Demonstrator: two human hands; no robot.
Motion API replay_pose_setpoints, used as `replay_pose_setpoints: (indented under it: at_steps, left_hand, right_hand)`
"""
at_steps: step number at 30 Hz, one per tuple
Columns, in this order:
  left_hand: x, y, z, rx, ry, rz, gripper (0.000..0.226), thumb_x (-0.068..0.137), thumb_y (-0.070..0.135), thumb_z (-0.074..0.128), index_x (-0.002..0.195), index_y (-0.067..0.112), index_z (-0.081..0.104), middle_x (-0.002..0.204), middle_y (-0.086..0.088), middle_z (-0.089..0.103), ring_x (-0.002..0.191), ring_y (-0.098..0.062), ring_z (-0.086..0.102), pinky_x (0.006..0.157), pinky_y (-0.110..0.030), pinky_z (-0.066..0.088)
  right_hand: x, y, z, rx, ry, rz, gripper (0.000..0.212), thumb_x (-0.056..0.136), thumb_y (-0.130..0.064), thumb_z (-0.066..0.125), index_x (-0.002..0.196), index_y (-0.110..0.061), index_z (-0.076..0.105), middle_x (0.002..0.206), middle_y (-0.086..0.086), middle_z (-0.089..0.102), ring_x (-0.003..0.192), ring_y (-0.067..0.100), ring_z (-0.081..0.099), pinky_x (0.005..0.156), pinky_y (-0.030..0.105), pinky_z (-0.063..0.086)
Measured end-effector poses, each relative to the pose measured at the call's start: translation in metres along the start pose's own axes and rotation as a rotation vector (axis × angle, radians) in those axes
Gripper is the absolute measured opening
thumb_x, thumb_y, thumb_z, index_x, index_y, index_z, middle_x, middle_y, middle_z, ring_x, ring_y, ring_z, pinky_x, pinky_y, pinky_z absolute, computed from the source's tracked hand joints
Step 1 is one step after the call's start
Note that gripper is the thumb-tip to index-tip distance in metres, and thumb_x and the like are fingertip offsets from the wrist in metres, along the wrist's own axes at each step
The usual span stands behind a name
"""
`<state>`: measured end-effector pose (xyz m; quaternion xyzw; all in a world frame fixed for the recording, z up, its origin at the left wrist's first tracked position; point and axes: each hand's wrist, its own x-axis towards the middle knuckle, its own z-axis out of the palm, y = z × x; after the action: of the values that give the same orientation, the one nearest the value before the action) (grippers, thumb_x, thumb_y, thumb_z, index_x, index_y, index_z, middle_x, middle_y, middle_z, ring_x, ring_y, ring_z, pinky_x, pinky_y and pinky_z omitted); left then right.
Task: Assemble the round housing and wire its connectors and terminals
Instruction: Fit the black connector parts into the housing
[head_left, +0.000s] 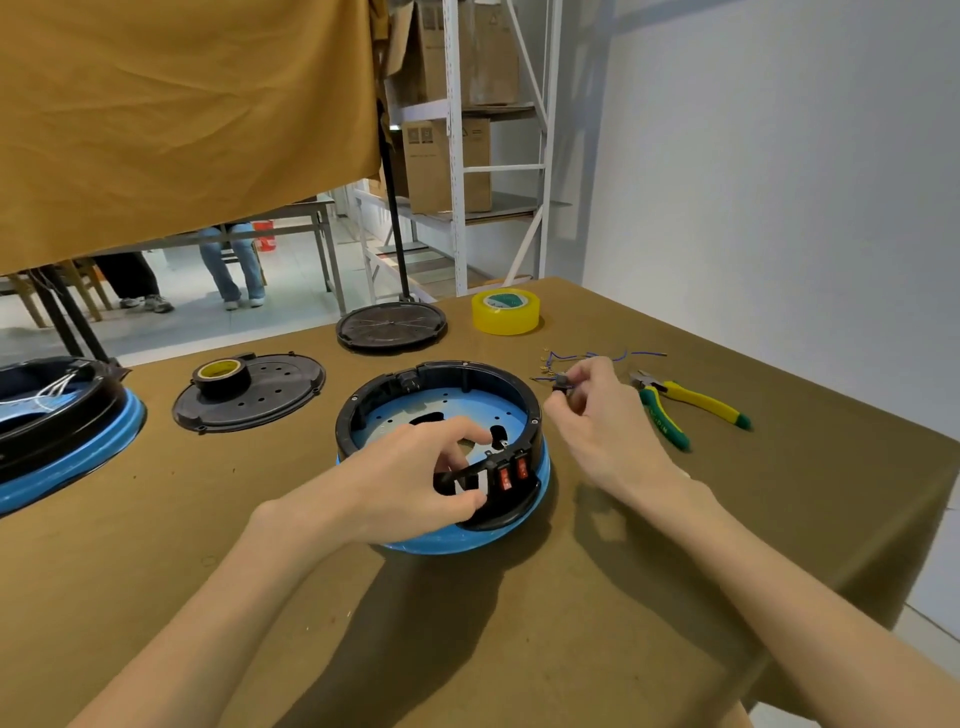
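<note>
Gripping round housing (441, 410) rim, left hand (415, 478), right hand (597, 410) pinching small, half-hidden connector (561, 383).

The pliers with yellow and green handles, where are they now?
In the head view, the pliers lie on the table, right of the right hand, near the blue wires.

Both bare forearms are reaching forward, angling toward each other. The left hand (415, 478) is curling its fingers and thumb in a pinching grip, knuckles up. The right hand (597, 415) is lifting slightly, fingertips (563, 389) pinching together at its far end.
</note>
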<state>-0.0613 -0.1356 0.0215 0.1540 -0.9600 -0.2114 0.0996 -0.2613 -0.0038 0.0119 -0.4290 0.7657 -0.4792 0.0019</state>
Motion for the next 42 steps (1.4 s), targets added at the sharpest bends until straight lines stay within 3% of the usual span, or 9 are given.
replay_pose_setpoints:
  at_steps: [3,6,10,14,18,24,27,34,42]
  left_hand:
    - [-0.002,0.007,0.002,-0.081,0.111,0.023,0.047,0.097,0.041,0.067,0.141,0.042,0.051,0.101,0.024,0.067,0.098,0.004,0.063,0.080,-0.013,0.047]
    - [-0.001,0.015,0.003,-0.273,0.331,0.122,0.049,0.097,0.026,0.070,0.140,0.041,0.054,0.102,0.018,0.068,0.092,-0.006,0.068,0.082,-0.015,0.051]
    - [-0.002,0.018,-0.005,-0.262,0.454,0.247,0.046,0.090,0.018,0.076,0.128,0.042,0.066,0.098,0.009,0.065,0.090,-0.011,0.069,0.084,-0.010,0.049]
    - [-0.003,0.018,-0.003,-0.253,0.427,0.261,0.043,0.091,0.019,0.076,0.126,0.042,0.067,0.096,0.012,0.062,0.089,-0.013,0.068,0.082,-0.014,0.051]
    - [-0.004,0.014,0.001,-0.259,0.364,0.206,0.055,0.091,0.022,0.078,0.137,0.042,0.057,0.095,0.014,0.064,0.091,-0.012,0.069,0.085,-0.023,0.054]
    - [-0.007,0.005,-0.003,-0.166,0.167,0.129,0.039,0.090,0.035,0.078,0.126,0.042,0.064,0.101,0.020,0.067,0.100,-0.002,0.065,0.084,-0.012,0.048]
    - [-0.009,0.006,0.001,-0.142,0.161,0.136,0.035,0.091,0.039,0.077,0.124,0.041,0.067,0.111,0.022,0.061,0.098,-0.004,0.064,0.083,-0.018,0.052]
    - [-0.011,-0.002,0.002,-0.239,0.215,0.159,0.028,0.092,0.021,0.076,0.112,0.041,0.076,0.099,0.019,0.067,0.092,-0.011,0.067,0.083,-0.021,0.053]
    - [-0.010,-0.003,0.005,-0.251,0.214,0.139,0.026,0.095,0.022,0.073,0.114,0.039,0.076,0.100,0.013,0.068,0.089,-0.011,0.064,0.079,-0.023,0.053]
  right_hand:
    - [-0.014,-0.015,0.004,0.132,-0.020,-0.026,0.008,0.102,-0.025,0.058,0.109,-0.024,0.053,0.072,0.000,0.068,0.068,0.002,0.062,0.062,0.008,0.044]
    - [-0.028,-0.028,0.006,0.360,-0.188,-0.056,0.010,0.103,-0.021,0.056,0.110,-0.027,0.060,0.074,-0.001,0.073,0.062,0.004,0.063,0.059,0.016,0.049]
    - [-0.035,-0.035,0.003,0.590,-0.316,-0.038,0.018,0.105,-0.013,0.054,0.118,-0.018,0.065,0.074,0.004,0.074,0.061,0.013,0.064,0.057,0.023,0.053]
    - [-0.041,-0.033,-0.002,0.546,-0.325,-0.084,0.019,0.102,-0.022,0.063,0.119,-0.017,0.066,0.083,0.006,0.077,0.070,0.020,0.071,0.065,0.031,0.059]
    - [-0.048,-0.029,-0.001,0.369,-0.245,-0.158,0.010,0.102,-0.027,0.063,0.108,-0.032,0.070,0.088,-0.008,0.075,0.078,0.012,0.071,0.067,0.022,0.054]
    - [-0.060,-0.023,-0.001,0.275,-0.173,-0.166,0.021,0.098,-0.027,0.069,0.118,-0.032,0.067,0.088,-0.010,0.070,0.076,0.014,0.072,0.065,0.025,0.057]
    - [-0.067,-0.023,0.004,0.330,-0.189,-0.143,0.019,0.095,-0.022,0.072,0.112,-0.028,0.068,0.088,-0.009,0.069,0.068,0.015,0.075,0.058,0.023,0.059]
    - [-0.073,-0.031,0.013,0.221,-0.207,-0.270,0.044,0.083,-0.015,0.083,0.120,-0.036,0.070,0.101,-0.016,0.065,0.086,0.009,0.072,0.075,0.021,0.061]
    - [-0.074,-0.027,0.015,0.192,-0.184,-0.276,0.038,0.086,-0.013,0.080,0.116,-0.033,0.068,0.096,-0.018,0.065,0.085,0.008,0.070,0.070,0.017,0.059]
